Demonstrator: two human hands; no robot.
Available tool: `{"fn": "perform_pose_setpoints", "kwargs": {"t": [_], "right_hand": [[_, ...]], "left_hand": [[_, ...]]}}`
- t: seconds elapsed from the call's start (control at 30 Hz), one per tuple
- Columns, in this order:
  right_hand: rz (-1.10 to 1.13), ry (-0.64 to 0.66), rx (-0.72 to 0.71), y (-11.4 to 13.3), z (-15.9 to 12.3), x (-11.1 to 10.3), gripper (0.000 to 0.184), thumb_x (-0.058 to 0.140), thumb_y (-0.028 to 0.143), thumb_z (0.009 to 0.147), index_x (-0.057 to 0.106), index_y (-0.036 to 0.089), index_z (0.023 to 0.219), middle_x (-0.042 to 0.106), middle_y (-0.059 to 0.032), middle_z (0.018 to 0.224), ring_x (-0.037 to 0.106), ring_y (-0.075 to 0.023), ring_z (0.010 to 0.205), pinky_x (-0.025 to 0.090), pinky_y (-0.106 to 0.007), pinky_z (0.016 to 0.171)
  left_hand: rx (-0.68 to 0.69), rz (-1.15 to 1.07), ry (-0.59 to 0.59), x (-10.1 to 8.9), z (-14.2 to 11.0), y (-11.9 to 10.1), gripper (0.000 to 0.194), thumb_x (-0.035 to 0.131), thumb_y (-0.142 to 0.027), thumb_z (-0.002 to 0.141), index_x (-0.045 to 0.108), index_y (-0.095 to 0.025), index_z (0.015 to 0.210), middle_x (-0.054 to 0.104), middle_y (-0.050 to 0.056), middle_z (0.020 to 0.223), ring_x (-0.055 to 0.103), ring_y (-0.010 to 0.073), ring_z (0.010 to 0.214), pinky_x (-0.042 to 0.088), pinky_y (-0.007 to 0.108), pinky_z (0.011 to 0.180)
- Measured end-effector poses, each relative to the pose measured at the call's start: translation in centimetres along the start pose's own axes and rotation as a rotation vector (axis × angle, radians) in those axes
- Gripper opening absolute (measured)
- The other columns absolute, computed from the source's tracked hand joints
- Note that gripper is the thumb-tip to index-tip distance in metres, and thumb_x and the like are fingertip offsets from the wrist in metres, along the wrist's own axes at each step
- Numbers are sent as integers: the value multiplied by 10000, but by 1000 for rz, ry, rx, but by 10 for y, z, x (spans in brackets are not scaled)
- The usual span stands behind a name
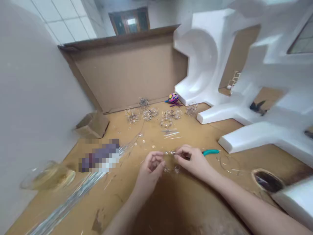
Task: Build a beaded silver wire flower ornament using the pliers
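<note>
Between the two hands, above a tan worktop (117, 195), a beaded wire loop (170, 163) forms a small curl, its long axis running roughly across the head view from hand to hand; clear beads show along its lower edge. The left hand (152, 164) lies just left of the loop, fingers bunched and tips drawn together in a pinch on the wire, the forearm rising from the lower edge of the frame. The right hand (192, 160) lies just right of the loop and appears nearer the wire's bright end, its fingers curled down over teal-handled pliers (210, 152), whose grips project rightward and whose dark nose meets the wire. Beyond the loop, a row of wire flowers (149, 114) lies before a cardboard panel (122, 75), with a multicoloured toy (173, 98) just behind the row. Left of the loop lie a glass bowl (47, 176) and a bundle of silver wire (68, 199); right of it stand a dark oval dish (267, 181) and white foam forms (202, 62).
</note>
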State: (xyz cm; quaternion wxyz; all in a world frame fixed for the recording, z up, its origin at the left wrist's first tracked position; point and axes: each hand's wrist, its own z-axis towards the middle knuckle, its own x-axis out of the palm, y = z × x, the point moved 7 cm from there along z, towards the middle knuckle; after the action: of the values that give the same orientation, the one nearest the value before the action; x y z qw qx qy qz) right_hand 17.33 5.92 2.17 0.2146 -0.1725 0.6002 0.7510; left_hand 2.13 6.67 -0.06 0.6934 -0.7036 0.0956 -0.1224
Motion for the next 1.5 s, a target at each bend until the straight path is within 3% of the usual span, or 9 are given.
{"fn": "perform_pose_setpoints", "kwargs": {"t": [0.17,0.37,0.57,0.7,0.97,1.07,1.2,1.33,1.5], "right_hand": [[45,-11,72,-7,-2,-2,191,522,343,745,592,178,677,614,-18,665,529,-136,597,398,-252,567],[128,36,37,-10,1,-1,252,467,368,814,587,181,695,634,-9,654,556,-131,612,407,-249,597],[335,83,88,-23,5,8,166,502,340,787,547,182,763,628,-8,658,569,-125,587,446,-249,594],[398,160,157,-30,5,16,145,520,314,762,543,171,768,623,-7,620,574,-122,546,463,-247,571],[-5,264,97,-41,5,22,278,434,351,829,637,162,851,689,-17,697,622,-115,599,463,-200,567],[-164,206,99,-39,17,6,329,357,317,870,632,153,944,703,-44,797,640,-128,674,466,-208,615],[-478,135,53,-28,51,-17,306,384,250,859,628,146,1012,657,-135,1027,594,-235,960,430,-318,800],[-731,297,-36,-19,82,-1,204,499,205,830,648,86,903,629,-186,1006,564,-274,999,404,-388,869],[-925,497,-85,-13,100,30,323,516,318,863,522,136,1130,541,-93,1135,556,-189,964,473,-395,813]], "left_hand": [[83,67,-135,-16,4,-2,253,623,-355,742,510,-190,898,555,-8,763,522,99,635,407,203,564],[131,245,-239,-21,-2,-6,234,595,-356,764,535,-201,928,594,27,866,575,146,806,450,263,731],[160,179,-205,-21,5,-7,220,591,-338,757,524,-187,902,576,1,760,571,120,722,452,238,688],[104,105,-151,-22,11,-1,229,606,-317,725,521,-175,883,535,-27,692,528,92,624,423,211,606],[10,78,-115,-20,17,13,267,631,-329,651,519,-173,836,516,-42,659,491,79,514,398,204,489],[-19,62,-100,-19,19,16,278,637,-323,621,513,-174,819,509,-44,657,481,75,489,377,195,448],[-32,65,-56,-16,21,22,265,620,-311,622,507,-174,818,499,-47,653,467,69,476,347,182,425],[-15,98,-29,-15,20,27,249,604,-305,629,511,-180,823,507,-36,654,480,89,519,337,180,431],[53,173,-35,-16,19,23,200,597,-299,644,534,-177,790,517,-16,662,508,117,595,373,198,493]]}}
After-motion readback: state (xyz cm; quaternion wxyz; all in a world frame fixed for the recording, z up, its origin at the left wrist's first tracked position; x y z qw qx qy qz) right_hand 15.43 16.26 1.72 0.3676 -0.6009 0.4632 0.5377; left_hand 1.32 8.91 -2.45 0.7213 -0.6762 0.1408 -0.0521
